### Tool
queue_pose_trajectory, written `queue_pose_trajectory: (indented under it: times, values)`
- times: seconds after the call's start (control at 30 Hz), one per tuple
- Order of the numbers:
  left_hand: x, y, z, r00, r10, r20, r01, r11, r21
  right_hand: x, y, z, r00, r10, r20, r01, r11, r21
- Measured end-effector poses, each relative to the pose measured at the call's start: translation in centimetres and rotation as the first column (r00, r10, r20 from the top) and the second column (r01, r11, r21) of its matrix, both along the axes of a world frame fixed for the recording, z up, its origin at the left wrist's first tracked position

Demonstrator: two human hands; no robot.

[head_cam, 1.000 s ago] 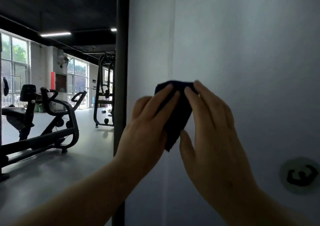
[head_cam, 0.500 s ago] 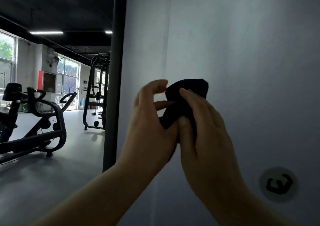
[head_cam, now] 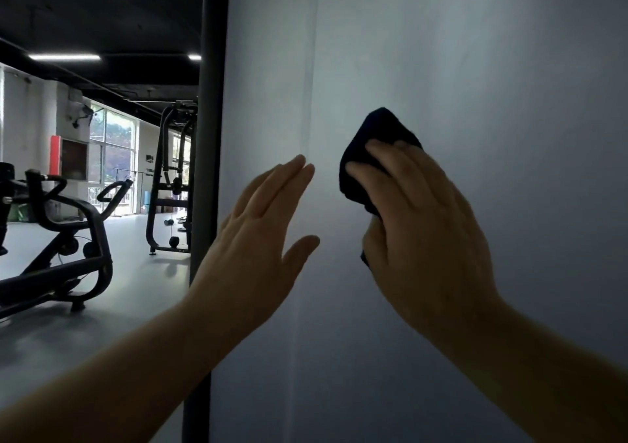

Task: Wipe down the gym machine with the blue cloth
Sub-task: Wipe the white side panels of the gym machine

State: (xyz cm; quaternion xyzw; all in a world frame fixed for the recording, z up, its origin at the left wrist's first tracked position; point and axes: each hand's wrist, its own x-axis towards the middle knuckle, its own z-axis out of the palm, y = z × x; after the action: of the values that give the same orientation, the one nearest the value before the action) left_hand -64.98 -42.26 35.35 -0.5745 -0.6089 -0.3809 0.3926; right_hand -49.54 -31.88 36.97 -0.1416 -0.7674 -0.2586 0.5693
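Note:
The blue cloth (head_cam: pixel 368 157), almost black in this light, is bunched in my right hand (head_cam: pixel 428 232). That hand grips the cloth and holds it against the pale flat panel of the gym machine (head_cam: pixel 492 86). Most of the cloth is hidden under its fingers and palm. My left hand (head_cam: pixel 261 232) is to the left of the cloth and apart from it. Its fingers are straight and together, close to the panel near a faint vertical seam (head_cam: pixel 307 109), and it holds nothing.
A dark upright post (head_cam: pixel 209 137) runs along the panel's left edge. Beyond it lies a grey gym floor (head_cam: pixel 136 289) with a black exercise bike (head_cam: pixel 68 238) at left and a black rack machine (head_cam: pixel 173 184) farther back by the windows.
My left hand has let go of the cloth and moved off to the left with its fingers straightened. My right hand has carried the cloth to the right across the panel.

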Motion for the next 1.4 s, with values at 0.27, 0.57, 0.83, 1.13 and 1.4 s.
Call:
queue_pose_trajectory:
  times: [0.27, 0.57, 0.83, 1.13, 1.4]
  values:
    - [-1.0, -0.1, -0.1, 1.000, -0.005, -0.026, 0.001, 0.992, -0.123, 1.5, 2.0, -1.7, 0.990, -0.030, 0.138, 0.007, 0.985, 0.171]
    - [0.9, -0.2, -0.6, 0.990, 0.105, -0.098, -0.120, 0.979, -0.166, 3.1, 3.1, -3.7, 0.988, 0.073, 0.133, -0.101, 0.970, 0.220]
    - [3.0, 0.4, -0.8, 0.986, 0.149, -0.077, -0.160, 0.974, -0.159, 3.4, 3.1, -4.1, 0.986, 0.048, 0.157, -0.083, 0.970, 0.228]
    - [5.2, 0.8, -0.3, 0.975, 0.195, -0.108, -0.207, 0.972, -0.114, 5.8, 3.6, -2.2, 0.995, 0.077, -0.070, -0.075, 0.996, 0.043]
    - [5.8, 1.7, -0.7, 0.983, 0.182, 0.031, -0.178, 0.977, -0.115, 6.4, 4.1, -1.2, 0.992, 0.089, -0.094, -0.086, 0.996, 0.040]
